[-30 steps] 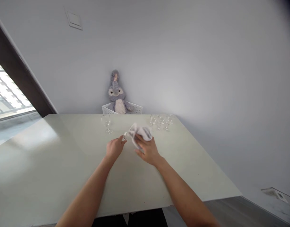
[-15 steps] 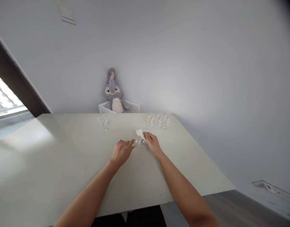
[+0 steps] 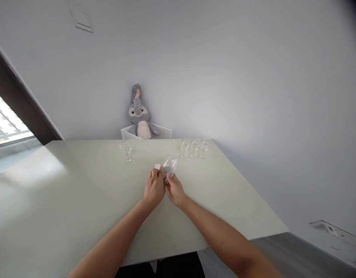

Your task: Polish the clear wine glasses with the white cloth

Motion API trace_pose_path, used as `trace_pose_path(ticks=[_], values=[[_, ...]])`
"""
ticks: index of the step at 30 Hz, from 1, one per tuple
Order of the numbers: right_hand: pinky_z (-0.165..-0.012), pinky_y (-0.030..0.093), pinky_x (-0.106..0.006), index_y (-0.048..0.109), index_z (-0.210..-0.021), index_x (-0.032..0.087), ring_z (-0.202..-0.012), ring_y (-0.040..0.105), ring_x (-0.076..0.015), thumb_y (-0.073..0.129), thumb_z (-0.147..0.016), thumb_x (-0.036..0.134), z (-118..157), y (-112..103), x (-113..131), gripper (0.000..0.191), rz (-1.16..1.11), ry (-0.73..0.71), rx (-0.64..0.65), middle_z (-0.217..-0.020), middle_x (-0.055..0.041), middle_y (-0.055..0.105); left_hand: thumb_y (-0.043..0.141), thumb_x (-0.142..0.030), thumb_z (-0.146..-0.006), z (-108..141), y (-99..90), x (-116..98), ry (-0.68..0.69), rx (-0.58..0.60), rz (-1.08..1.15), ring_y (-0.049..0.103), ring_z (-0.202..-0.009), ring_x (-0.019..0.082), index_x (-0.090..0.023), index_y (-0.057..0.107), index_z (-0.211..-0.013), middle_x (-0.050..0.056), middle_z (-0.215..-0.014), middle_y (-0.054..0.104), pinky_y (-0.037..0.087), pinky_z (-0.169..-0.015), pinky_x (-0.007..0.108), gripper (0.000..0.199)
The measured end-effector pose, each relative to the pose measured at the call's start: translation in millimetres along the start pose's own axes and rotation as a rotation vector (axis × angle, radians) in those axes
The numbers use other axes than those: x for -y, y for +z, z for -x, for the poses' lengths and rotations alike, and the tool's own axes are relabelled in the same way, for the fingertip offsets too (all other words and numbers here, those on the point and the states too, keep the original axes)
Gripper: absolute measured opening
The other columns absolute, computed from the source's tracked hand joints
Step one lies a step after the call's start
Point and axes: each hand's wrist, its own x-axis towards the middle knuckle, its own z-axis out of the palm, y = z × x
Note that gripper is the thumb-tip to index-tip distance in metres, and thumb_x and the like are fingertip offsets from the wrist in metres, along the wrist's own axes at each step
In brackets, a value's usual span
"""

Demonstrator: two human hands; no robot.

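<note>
Just above my two hands, a clear stemmed glass (image 3: 170,163) is held with its bowl tilted up and away from me. My left hand (image 3: 154,188) is closed at the stem end, and its fingers hide the foot. Around the lower bowl and stem, my right hand (image 3: 176,190) grips a white cloth (image 3: 158,166), thumb on top. One end of the cloth sticks out past my left fingers. Both hands nearly touch, so the exact grip on the stem is hidden.
Several more stemmed glasses stand upright on the pale table (image 3: 212,200): one glass (image 3: 127,150) at back left, and a row of glasses (image 3: 194,146) at back right. Behind the far edge, a grey plush toy (image 3: 140,116) sits in a white basket (image 3: 164,132).
The glass has turned from lying sideways to bowl up. My right hand has brought the cloth from the bowl's rim down to the stem side, close against my left hand.
</note>
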Motion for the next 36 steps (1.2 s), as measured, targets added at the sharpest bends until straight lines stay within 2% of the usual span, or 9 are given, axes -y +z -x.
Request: trace_pose_path(ticks=[4, 7, 10, 15, 22, 25, 29, 33, 36], values=[[-0.067, 0.046, -0.029, 0.052, -0.096, 0.021, -0.085, 0.059, -0.0188, 0.057, -0.072, 0.046, -2, -5, 2, 0.035, -0.007, 0.067, -0.049, -0.092, -0.0045, 0.063, 0.042, -0.022, -0.080, -5, -3.9, 6, 0.003, 0.107, 0.206, 0.052, -0.089, 0.022, -0.018, 0.054, -0.109, 0.010, -0.092, 0.053, 0.041, -0.078, 0.036, 0.031], [-0.060, 0.045, -0.029, 0.055, -0.085, 0.017, -0.070, 0.059, -0.0180, 0.063, -0.067, 0.042, -5, -10, 10, 0.032, -0.058, 0.151, -0.066, -0.074, -0.0030, 0.063, 0.044, -0.034, -0.081, -13, -5.7, 17, -0.220, 0.273, 0.648, 0.056, -0.082, 0.019, -0.018, 0.057, -0.104, 0.006, -0.088, 0.058, 0.044, -0.073, 0.033, 0.031], [-0.055, 0.042, -0.027, 0.057, -0.082, 0.015, -0.060, 0.056, -0.0158, 0.066, -0.066, 0.039, -6, -12, 17, 0.030, -0.056, 0.208, 0.051, -0.067, -0.0023, 0.061, 0.053, -0.045, -0.075, -18, -8.6, 25, -0.470, 0.198, 1.091, 0.058, -0.089, 0.020, -0.018, 0.043, -0.120, 0.009, -0.099, 0.061, 0.044, -0.075, 0.032, 0.054], [-0.054, 0.040, -0.026, 0.058, -0.080, 0.013, -0.056, 0.053, -0.0141, 0.063, -0.068, 0.043, -5, -15, 20, 0.033, 0.138, 0.211, 0.137, -0.065, -0.0017, 0.059, 0.064, -0.045, -0.067, -18, -15.9, 26, -0.498, 0.218, 1.454, 0.059, -0.092, 0.023, -0.020, 0.036, -0.124, 0.014, -0.112, 0.058, 0.045, -0.075, 0.035, 0.068], [-0.067, 0.043, -0.028, 0.055, -0.099, 0.017, -0.078, 0.056, -0.0174, 0.045, -0.082, 0.037, -5, -22, 13, 0.028, 0.752, -0.088, 0.220, -0.086, -0.0029, 0.062, 0.063, -0.043, -0.068, -17, -13.6, 27, -0.459, 0.198, 1.418, 0.059, -0.092, 0.022, -0.021, 0.036, -0.122, 0.012, -0.108, 0.060, 0.046, -0.076, 0.035, 0.064], [-0.073, 0.042, -0.031, 0.050, -0.110, 0.016, -0.087, 0.055, -0.0203, 0.041, -0.082, 0.022, -3, -24, 11, 0.030, 1.138, -0.268, 0.213, -0.097, -0.0081, 0.061, 0.064, -0.042, -0.067, -19, -10.2, 32, -0.465, 0.048, 1.342, 0.059, -0.091, 0.021, -0.020, 0.039, -0.118, 0.011, -0.104, 0.061, 0.045, -0.080, 0.037, 0.061], [-0.082, 0.038, -0.034, 0.044, -0.121, 0.020, -0.105, 0.048, -0.0209, 0.041, -0.078, 0.009, 4, -19, 14, 0.045, 1.522, -0.503, 0.420, -0.123, -0.0092, 0.050, 0.063, -0.041, -0.069, -24, -10.8, 44, -0.427, -0.155, 1.233, 0.060, -0.090, 0.020, -0.021, 0.033, -0.121, 0.011, -0.105, 0.058, 0.047, -0.079, 0.036, 0.064], [-0.085, 0.036, -0.036, 0.041, -0.125, 0.025, -0.106, 0.048, -0.0203, 0.044, -0.083, 0.024, 17, -5, 16, 0.042, 1.605, -0.632, 0.648, -0.131, -0.0051, 0.043, 0.060, -0.038, -0.073, -25, -21.4, 53, -0.350, -0.504, 0.884, 0.052, -0.107, 0.020, -0.024, 0.024, -0.126, 0.011, -0.117, 0.050, 0.042, -0.089, 0.036, 0.066], [-0.080, 0.041, -0.031, 0.043, -0.124, 0.027, -0.101, 0.052, -0.0199, 0.047, -0.079, 0.051, 27, 3, 17, 0.051, 1.517, -0.652, 0.766, -0.132, -0.0040, 0.043, 0.058, -0.037, -0.075, -22, -29.1, 58, -0.289, -0.634, 0.581, 0.044, -0.117, 0.020, -0.024, 0.018, -0.128, 0.011, -0.122, 0.048, 0.034, -0.097, 0.038, 0.068]])
